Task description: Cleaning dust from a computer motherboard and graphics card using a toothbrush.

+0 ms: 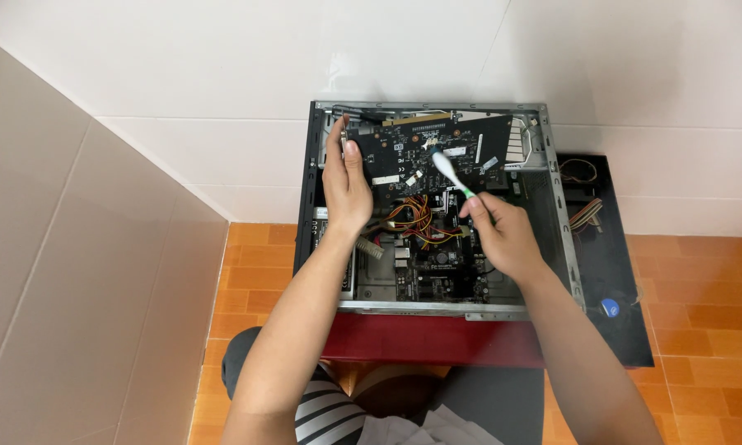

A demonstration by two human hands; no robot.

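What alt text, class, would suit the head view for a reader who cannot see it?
The left hand holds a black circuit card upright over an open computer case, while the right hand holds a white-and-green toothbrush against the card.

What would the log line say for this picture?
left hand: holds black circuit card | right hand: toothbrush, head on card | under: open computer case

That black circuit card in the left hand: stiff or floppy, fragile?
The circuit card is probably stiff: the left hand holds one end and it stays flat. Likely fragile, given its exposed small parts. The toothbrush in the right hand suggests gentle handling.
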